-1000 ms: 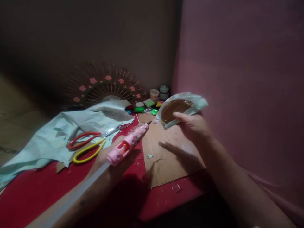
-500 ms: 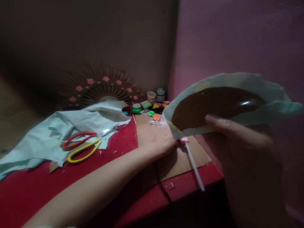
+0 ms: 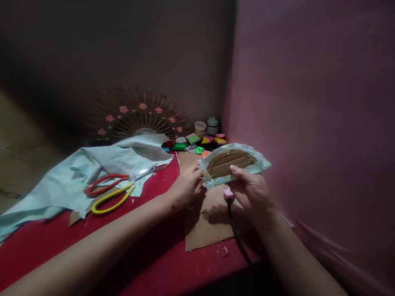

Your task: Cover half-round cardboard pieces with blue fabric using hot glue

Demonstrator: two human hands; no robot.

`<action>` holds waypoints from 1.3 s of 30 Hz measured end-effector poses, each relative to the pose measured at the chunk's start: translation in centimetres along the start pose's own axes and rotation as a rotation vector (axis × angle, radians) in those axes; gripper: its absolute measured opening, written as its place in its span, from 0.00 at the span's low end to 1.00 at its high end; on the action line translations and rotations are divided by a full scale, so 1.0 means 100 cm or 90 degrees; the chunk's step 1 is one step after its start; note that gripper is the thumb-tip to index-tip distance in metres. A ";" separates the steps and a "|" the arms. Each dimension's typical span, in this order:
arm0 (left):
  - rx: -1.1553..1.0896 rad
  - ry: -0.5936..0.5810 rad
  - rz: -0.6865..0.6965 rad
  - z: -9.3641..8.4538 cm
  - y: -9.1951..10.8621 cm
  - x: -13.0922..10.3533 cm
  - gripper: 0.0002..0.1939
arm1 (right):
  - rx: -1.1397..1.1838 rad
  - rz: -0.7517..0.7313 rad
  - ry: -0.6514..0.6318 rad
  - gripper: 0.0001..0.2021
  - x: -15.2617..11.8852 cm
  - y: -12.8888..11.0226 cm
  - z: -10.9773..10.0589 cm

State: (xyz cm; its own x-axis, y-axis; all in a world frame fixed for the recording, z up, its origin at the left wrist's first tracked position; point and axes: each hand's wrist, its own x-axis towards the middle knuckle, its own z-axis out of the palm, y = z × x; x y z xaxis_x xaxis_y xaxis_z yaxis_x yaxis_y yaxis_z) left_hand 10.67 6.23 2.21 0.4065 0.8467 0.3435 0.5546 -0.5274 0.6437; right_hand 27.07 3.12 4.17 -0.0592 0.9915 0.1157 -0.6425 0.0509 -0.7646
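A half-round cardboard piece (image 3: 224,163) with a pale mint cloth border (image 3: 243,147) is held up over a cardboard sheet (image 3: 203,236). My right hand (image 3: 251,190) grips its lower right edge, the thumb lying on the cardboard face. At the piece's left corner, my left hand (image 3: 191,185) is closed, its curled fingers at the cloth edge. A thin glossy line runs along the curved cardboard edge. Below the piece shows the pink end of what looks like a glue gun (image 3: 228,194), a black cord (image 3: 237,230) running from it; the rest is hidden.
Scissors (image 3: 112,199) with red and yellow handles rest on mint cloth (image 3: 92,160) at left, over a red table surface (image 3: 148,250). Behind stand a flower-decorated fan (image 3: 142,107), a cup (image 3: 200,126), a lidded jar (image 3: 212,125) and small coloured packets (image 3: 193,139). A pink wall (image 3: 308,102) borders the right.
The half-round piece has moved away from the camera, down and left, and its cardboard face now shows. My left hand has shifted left, apart from the pink end; the translucent stick is out of sight.
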 end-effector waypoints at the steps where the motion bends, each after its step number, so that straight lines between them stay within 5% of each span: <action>1: -0.019 0.003 -0.031 -0.012 -0.003 -0.008 0.13 | 0.004 0.012 0.000 0.11 0.001 0.001 0.001; 4: -0.227 0.050 -0.150 -0.040 -0.008 -0.026 0.17 | 0.032 0.019 -0.008 0.13 0.003 0.006 0.007; 8: -0.473 0.086 -0.257 -0.055 -0.005 -0.031 0.19 | 0.050 0.024 -0.030 0.16 0.007 0.018 0.014; 12: -0.353 0.069 -0.237 -0.057 -0.003 -0.029 0.13 | 0.014 0.041 -0.059 0.16 0.009 0.027 0.021; 20: -0.065 0.215 -0.088 -0.036 -0.003 -0.039 0.09 | 0.022 0.011 -0.004 0.17 0.009 0.042 0.031; 27: 0.046 0.150 0.043 -0.033 -0.002 -0.039 0.09 | 0.055 0.079 0.002 0.13 0.010 0.048 0.023; 33: -0.041 0.077 0.093 -0.033 0.000 -0.043 0.07 | 0.036 0.051 0.019 0.19 0.013 0.043 0.024; 36: -0.184 0.128 0.085 -0.039 0.002 -0.045 0.06 | 0.042 0.043 0.028 0.20 0.015 0.041 0.022; 39: -0.254 0.205 -0.025 -0.050 0.001 -0.042 0.04 | 0.059 0.040 0.037 0.21 0.017 0.040 0.018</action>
State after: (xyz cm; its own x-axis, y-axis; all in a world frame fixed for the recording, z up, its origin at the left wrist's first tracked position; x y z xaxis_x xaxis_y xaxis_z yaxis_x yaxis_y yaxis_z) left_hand 5.34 3.00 4.25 0.1118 0.8772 0.4670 0.2190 -0.4801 0.8494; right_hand 23.08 4.77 2.44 -0.0579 0.9979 0.0303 -0.7068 -0.0196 -0.7071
